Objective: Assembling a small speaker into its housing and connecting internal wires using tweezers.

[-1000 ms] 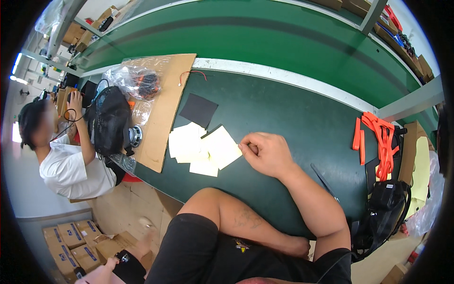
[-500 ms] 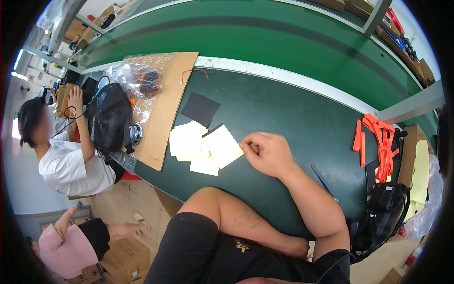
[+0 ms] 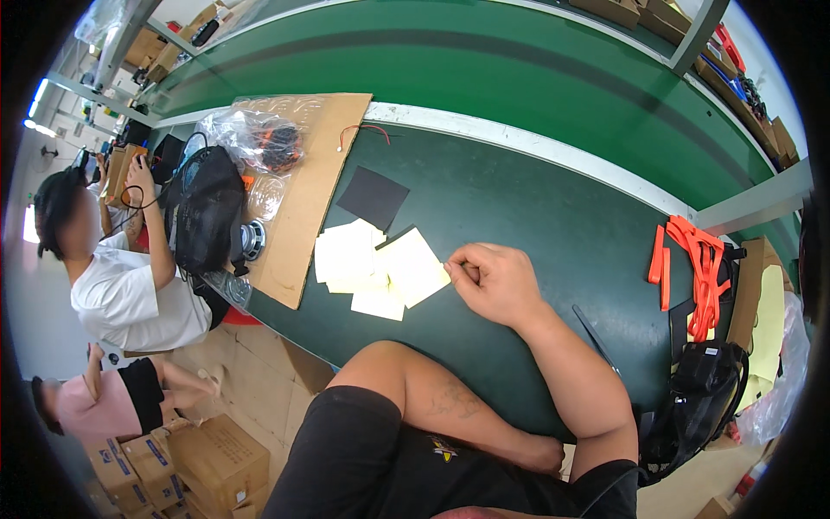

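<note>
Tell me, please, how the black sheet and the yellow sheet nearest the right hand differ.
The black sheet is dark throughout; the yellow sheet is pale, with a dark strip along its upper-left edge. The black sheet lies apart from the right hand; the yellow sheet's corner is at the hand's fingers. Both look four-sided and lie on the green table.

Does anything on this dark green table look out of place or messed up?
Slightly: the pale yellow paper sheets overlap at uneven angles on the dark green table, looking askew rather than neatly stacked. Nothing looks clearly spilled or damaged.
</note>
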The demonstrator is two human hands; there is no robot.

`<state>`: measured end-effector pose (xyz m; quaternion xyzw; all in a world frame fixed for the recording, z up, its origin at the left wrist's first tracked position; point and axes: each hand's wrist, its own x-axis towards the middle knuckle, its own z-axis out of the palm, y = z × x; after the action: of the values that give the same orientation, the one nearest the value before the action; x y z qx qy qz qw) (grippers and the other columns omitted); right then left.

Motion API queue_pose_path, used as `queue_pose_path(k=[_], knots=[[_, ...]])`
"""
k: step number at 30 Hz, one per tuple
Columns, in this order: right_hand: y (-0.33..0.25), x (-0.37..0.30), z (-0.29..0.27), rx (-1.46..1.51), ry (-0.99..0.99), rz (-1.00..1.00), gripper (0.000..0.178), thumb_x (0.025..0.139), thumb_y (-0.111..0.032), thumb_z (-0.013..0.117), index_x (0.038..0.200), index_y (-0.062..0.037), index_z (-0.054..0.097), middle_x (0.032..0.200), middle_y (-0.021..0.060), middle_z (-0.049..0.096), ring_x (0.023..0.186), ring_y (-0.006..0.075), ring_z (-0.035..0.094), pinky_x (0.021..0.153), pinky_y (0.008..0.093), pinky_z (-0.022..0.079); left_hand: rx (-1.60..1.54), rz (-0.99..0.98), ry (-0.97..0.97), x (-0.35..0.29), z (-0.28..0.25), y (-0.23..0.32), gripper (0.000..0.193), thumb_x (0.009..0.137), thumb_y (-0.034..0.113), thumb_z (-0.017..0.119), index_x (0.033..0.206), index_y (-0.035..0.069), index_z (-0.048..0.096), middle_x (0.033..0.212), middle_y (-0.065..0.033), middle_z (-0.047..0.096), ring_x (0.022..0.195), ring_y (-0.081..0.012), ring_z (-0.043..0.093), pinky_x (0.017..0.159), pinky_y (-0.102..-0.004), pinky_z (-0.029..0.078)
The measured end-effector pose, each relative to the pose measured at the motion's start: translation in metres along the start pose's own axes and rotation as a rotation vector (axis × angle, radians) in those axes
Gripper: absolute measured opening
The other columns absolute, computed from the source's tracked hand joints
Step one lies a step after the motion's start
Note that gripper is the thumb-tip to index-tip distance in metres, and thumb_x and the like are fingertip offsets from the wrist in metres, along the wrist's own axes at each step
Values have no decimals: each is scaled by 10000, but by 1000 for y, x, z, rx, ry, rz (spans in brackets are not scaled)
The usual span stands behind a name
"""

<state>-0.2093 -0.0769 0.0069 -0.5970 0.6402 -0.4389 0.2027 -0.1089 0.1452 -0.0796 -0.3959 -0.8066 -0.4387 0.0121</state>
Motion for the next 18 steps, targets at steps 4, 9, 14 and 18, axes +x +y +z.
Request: queue_pose_path(k=[4,9,14,18], knots=[[-1,0,0,-1,2,4,59,818,-136,692,786,-89,676,578,38,543,499,196,535,468,336,405,-29,-26,3,0,-1,1,290,899,271,537,745,84,695,734,-146,674,719,-352,655,640,-467,514],[-2,0,1,13,9,7,68,819,-142,698,786,-87,676,581,41,548,499,194,536,469,336,407,19,9,8,-1,1,2,285,899,266,539,746,84,698,730,-147,672,710,-355,650,627,-465,511],[-1,-1,0,28,8,11,73,818,-146,701,789,-84,677,591,43,558,499,197,538,469,335,408,33,25,30,-1,-1,3,272,889,256,545,745,83,696,730,-150,671,708,-354,650,620,-465,510],[-2,0,-1,3,-5,18,72,820,-148,700,792,-86,676,590,43,556,503,203,541,478,337,415,-38,-5,-58,1,0,-2,274,924,264,510,783,85,662,761,-156,657,723,-358,639,631,-473,499]])
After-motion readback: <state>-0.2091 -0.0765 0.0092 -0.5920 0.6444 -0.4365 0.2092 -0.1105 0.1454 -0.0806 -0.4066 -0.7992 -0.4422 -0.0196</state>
